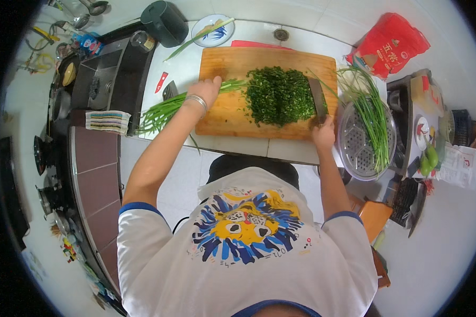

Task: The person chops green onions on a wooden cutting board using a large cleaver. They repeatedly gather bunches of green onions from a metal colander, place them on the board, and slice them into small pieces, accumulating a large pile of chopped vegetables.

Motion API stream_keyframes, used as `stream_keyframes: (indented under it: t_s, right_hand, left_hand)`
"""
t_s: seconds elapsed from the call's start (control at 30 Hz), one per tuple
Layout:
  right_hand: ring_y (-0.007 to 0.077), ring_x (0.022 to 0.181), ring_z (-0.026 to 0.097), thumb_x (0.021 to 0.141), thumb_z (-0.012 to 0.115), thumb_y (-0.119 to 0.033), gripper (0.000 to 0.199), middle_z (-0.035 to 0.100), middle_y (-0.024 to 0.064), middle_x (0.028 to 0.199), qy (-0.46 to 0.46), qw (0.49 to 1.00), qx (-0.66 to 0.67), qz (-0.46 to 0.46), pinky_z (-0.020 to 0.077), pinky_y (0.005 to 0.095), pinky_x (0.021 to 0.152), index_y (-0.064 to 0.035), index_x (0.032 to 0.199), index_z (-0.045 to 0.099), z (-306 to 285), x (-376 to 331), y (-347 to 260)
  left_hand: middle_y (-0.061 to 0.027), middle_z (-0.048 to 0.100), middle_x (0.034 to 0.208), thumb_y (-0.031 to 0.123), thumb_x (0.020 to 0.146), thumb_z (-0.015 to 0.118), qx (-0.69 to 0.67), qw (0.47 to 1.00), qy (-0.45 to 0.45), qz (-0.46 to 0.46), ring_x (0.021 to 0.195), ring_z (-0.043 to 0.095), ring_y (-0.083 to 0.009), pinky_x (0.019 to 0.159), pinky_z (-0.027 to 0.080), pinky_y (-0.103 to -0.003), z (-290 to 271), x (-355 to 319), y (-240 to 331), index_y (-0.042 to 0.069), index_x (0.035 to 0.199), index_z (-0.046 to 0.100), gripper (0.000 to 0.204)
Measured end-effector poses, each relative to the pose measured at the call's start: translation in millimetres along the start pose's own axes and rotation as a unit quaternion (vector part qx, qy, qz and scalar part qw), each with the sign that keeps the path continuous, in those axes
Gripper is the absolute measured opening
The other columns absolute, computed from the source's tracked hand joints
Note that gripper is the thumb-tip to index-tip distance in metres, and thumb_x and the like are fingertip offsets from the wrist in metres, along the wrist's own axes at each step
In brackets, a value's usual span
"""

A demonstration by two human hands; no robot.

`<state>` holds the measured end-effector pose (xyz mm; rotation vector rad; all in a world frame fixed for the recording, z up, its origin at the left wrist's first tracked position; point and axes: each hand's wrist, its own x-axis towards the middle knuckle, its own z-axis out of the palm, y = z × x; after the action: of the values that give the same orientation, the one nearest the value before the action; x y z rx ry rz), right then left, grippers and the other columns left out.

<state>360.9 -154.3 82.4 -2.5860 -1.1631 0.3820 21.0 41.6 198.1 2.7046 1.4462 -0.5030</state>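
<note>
On the wooden cutting board (219, 119) lies a broad heap of finely chopped chives (280, 95). My left hand (205, 92), with a bangle at its wrist, is closed over a bunch of long chives (164, 113). The cut ends point right, toward the heap, and the leafy ends hang past the board's left edge. At the heap's right side, my right hand (324, 133) grips the handle of a cleaver (318, 99). Its dark blade stands along the heap's edge, and chive bits lie around it.
Right of the board, a colander (346, 134) holds more long chives (374, 121). Behind it stands a red bag (388, 45). A plate (198, 26) with a scallion (203, 38) sits at the back, beside a dark bin-like container (164, 24). The sink (103, 74) is at left.
</note>
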Motion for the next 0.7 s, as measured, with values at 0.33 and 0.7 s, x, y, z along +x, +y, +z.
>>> stream_keyframes:
  t_s: [0.33,0.7]
  right_hand:
    - [0.0305,0.069,0.062,0.080,0.061,-0.017,0.029,0.062,0.0186,0.078,0.034,0.984,0.170,0.048,0.0476,0.0376,0.065,-0.0018,0.104,0.054,-28.3,-58.4,-60.6]
    - [0.0330,0.055,0.057,0.089,0.055,-0.021,0.021,0.057,0.0186,0.065,-0.010,0.966,0.234,-0.107,0.0424,0.0408,0.052,-0.0004,0.093,0.059,6.2,-88.6,-134.5]
  left_hand:
    - [-0.0208,0.061,0.097,0.010,0.087,0.044,-0.109,0.992,-0.002,-0.064,0.090,0.062,-0.0349,0.076,0.051,-0.043,130.5,58.4,-10.4,0.005,0.103,0.045,0.017]
    - [-0.0179,0.054,0.106,0.012,0.088,0.044,-0.159,0.986,-0.035,-0.044,0.091,0.059,-0.0341,0.078,0.049,-0.044,146.4,43.3,-0.6,0.004,0.110,0.045,0.024]
